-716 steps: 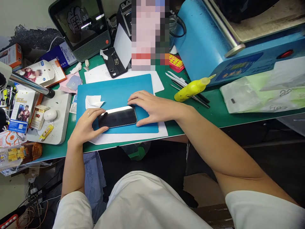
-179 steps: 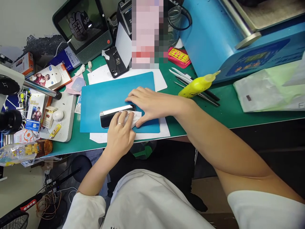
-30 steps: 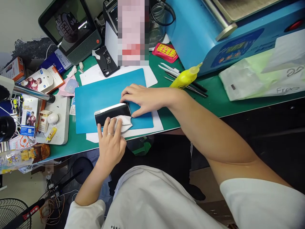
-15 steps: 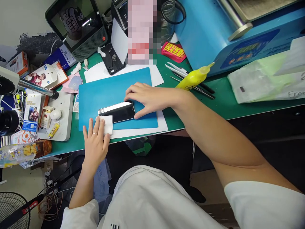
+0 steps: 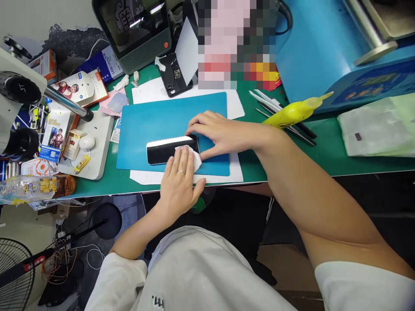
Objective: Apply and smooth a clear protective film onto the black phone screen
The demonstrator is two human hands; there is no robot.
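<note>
A smartphone [image 5: 158,153] with a black, shiny screen lies face up on a blue mat [image 5: 136,125]. My left hand [image 5: 179,181], a ring on one finger, presses a folded white wipe [image 5: 197,161] with outstretched fingers against the lower right part of the screen. The wipe is partly hidden under those fingers. From the right, my right hand [image 5: 214,132] grips the phone's right end, thumb at the near corner and fingertips at the far edge.
White paper [image 5: 236,168] lies under the mat. Behind stand a black phone case [image 5: 177,75] and a screen device [image 5: 139,34]. A yellow bottle [image 5: 292,113] and pens are at right, beside a blue machine [image 5: 311,52]. A microscope stand [image 5: 97,160] is left.
My left hand has slid the wipe right across the phone, from its left end to near its right end. My right hand keeps its grip. The view has shifted slightly.
</note>
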